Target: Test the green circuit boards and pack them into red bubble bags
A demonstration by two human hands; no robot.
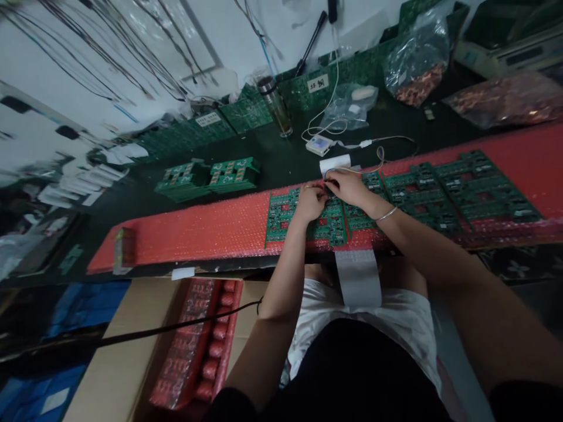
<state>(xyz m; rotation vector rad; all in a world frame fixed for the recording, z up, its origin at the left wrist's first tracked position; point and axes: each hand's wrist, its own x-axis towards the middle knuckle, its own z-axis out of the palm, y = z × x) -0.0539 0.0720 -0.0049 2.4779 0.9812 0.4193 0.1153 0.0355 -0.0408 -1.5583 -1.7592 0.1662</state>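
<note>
Green circuit board panels lie in a row on a long strip of red bubble wrap (197, 231). Over the far edge of the leftmost circuit board panel (281, 232), my left hand (311, 203) has its fingers curled together. Beside it, my right hand (349, 186) pinches with thumb and forefinger, its fingertips almost meeting the left ones. Whatever lies between the fingertips is too small to make out. Just beyond the hands is a white roll (335, 164). More circuit board panels (488, 184) continue to the right, past my right wrist.
Two stacks of green boards (233, 174) stand behind the wrap. A glass bottle (277, 108), a small white device (319, 144) with cables and bags of copper-coloured parts (420, 82) are farther back. Below the table edge sits an open cardboard box (125, 346). A dark cord reaches my left arm.
</note>
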